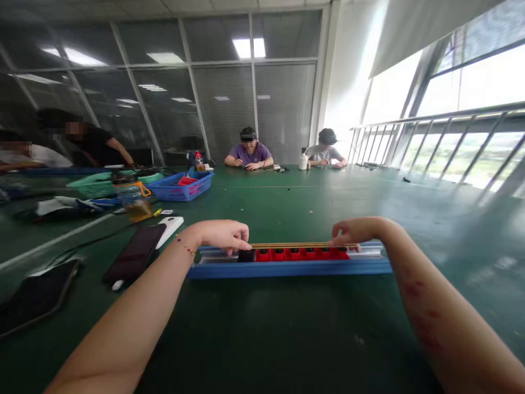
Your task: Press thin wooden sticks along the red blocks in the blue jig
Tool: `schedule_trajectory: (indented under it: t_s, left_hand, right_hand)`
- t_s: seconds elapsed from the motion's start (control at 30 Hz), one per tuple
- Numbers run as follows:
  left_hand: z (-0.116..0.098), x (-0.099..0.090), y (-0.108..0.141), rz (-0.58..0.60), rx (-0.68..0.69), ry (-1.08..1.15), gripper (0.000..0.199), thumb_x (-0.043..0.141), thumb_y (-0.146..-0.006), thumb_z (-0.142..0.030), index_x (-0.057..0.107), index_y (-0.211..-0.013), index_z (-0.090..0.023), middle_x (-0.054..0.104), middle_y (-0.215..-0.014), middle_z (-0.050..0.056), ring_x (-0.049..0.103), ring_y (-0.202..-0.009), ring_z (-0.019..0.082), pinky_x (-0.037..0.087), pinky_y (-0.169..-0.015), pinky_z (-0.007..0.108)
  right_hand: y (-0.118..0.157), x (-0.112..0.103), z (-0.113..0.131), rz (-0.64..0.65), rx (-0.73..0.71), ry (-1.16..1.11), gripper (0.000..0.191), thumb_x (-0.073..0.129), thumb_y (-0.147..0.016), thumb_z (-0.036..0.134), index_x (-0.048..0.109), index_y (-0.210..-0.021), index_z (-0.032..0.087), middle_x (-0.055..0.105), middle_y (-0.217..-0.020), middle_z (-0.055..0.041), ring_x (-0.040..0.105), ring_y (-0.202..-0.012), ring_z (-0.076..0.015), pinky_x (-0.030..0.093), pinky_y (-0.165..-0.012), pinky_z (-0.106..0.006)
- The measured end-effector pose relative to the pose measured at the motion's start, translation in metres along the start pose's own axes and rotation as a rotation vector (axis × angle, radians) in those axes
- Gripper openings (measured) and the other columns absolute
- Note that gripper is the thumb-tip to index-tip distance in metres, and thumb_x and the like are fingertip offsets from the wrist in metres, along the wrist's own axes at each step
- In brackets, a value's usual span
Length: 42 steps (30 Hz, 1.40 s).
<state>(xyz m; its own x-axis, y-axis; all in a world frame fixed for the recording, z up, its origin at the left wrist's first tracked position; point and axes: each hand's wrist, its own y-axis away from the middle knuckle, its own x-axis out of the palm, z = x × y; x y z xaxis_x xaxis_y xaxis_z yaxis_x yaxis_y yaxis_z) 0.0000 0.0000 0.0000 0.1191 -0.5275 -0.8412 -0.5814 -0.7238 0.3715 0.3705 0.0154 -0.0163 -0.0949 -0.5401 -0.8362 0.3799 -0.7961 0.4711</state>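
Observation:
A long blue rail [287, 268] lies crosswise on the green table, with several red blocks [294, 254] with dark tops in its channel and a black block [246, 255] at their left end. Thin yellowish strips [287, 245] stretch above the blocks from hand to hand. My left hand [229, 235] pinches their left end over the black block. At the right end of the row, my right hand [346, 232] holds the other end of the strips between its fingers.
A phone [135, 254] and a dark tablet-like device [39, 293] lie at the left. Beyond them are a jar [135, 203], a blue basket [182, 189] and a green basket [92, 186]. People [249, 153] sit across the table; a white bottle [303, 161] stands between two.

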Motion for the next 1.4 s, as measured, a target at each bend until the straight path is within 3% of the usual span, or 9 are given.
schedule_trajectory:
  t_s: [0.33, 0.53, 0.67, 0.9, 1.03, 1.17, 1.4]
  left_hand:
    - [-0.005, -0.001, 0.002, -0.022, -0.006, -0.035, 0.037, 0.048, -0.073, -0.052, 0.054, -0.089, -0.02, 0.066, -0.074, 0.0, 0.06, -0.066, 0.014, 0.038, -0.054, 0.02]
    - [0.002, -0.006, 0.004, -0.11, 0.02, -0.084, 0.033, 0.052, -0.07, -0.048, 0.059, -0.083, -0.018, 0.063, -0.072, 0.0, 0.055, -0.064, 0.013, 0.037, -0.052, 0.02]
    - [0.002, -0.007, 0.004, -0.101, 0.058, -0.067, 0.028, 0.054, -0.07, -0.044, 0.06, -0.081, -0.019, 0.063, -0.072, -0.001, 0.055, -0.064, 0.012, 0.038, -0.052, 0.019]
    - [0.001, -0.007, 0.002, -0.11, 0.071, -0.052, 0.028, 0.055, -0.07, -0.042, 0.063, -0.087, -0.02, 0.066, -0.079, -0.001, 0.057, -0.07, 0.013, 0.04, -0.058, 0.019]
    - [-0.001, -0.008, 0.003, -0.161, 0.09, -0.099, 0.026, 0.053, -0.071, -0.041, 0.064, -0.085, -0.021, 0.066, -0.077, -0.002, 0.057, -0.068, 0.012, 0.039, -0.057, 0.018]
    - [-0.008, -0.01, 0.01, -0.331, 0.084, -0.188, 0.025, 0.05, -0.074, -0.04, 0.064, -0.084, -0.022, 0.063, -0.071, -0.002, 0.055, -0.062, 0.011, 0.037, -0.053, 0.019]
    - [-0.012, -0.02, 0.022, -0.837, 0.102, -0.414, 0.022, 0.049, -0.076, -0.037, 0.064, -0.08, -0.022, 0.06, -0.081, 0.001, 0.053, -0.071, 0.014, 0.038, -0.061, 0.023]
  right_hand:
    - [-0.002, -0.001, 0.001, 0.022, 0.002, -0.046, 0.064, 0.049, -0.062, 0.07, 0.055, -0.102, 0.02, 0.066, -0.078, -0.0044, 0.06, -0.071, -0.0223, 0.041, -0.059, -0.029]
    - [0.001, -0.003, 0.001, -0.023, -0.027, -0.03, 0.056, 0.051, -0.063, 0.067, 0.057, -0.092, 0.019, 0.066, -0.082, -0.0043, 0.06, -0.075, -0.0222, 0.041, -0.061, -0.028]
    - [0.001, -0.002, 0.001, -0.032, -0.017, -0.018, 0.054, 0.052, -0.063, 0.065, 0.058, -0.091, 0.019, 0.066, -0.084, -0.0044, 0.06, -0.075, -0.0217, 0.042, -0.06, -0.028]
    - [0.005, -0.004, 0.007, -0.126, -0.022, 0.078, 0.053, 0.052, -0.062, 0.065, 0.06, -0.09, 0.02, 0.065, -0.09, -0.0057, 0.059, -0.078, -0.0226, 0.042, -0.061, -0.028]
    - [0.013, -0.005, 0.02, -0.242, -0.042, 0.127, 0.05, 0.055, -0.062, 0.061, 0.059, -0.092, 0.021, 0.064, -0.093, -0.006, 0.059, -0.078, -0.0219, 0.042, -0.06, -0.028]
    - [0.022, -0.006, 0.033, -0.34, -0.117, 0.178, 0.04, 0.056, -0.065, 0.051, 0.059, -0.091, 0.021, 0.065, -0.087, -0.0041, 0.059, -0.076, -0.02, 0.043, -0.059, -0.027]
    - [0.037, -0.007, 0.042, -0.441, -0.189, 0.249, 0.028, 0.053, -0.069, 0.037, 0.059, -0.092, 0.022, 0.064, -0.086, -0.002, 0.059, -0.075, -0.0177, 0.043, -0.06, -0.026]
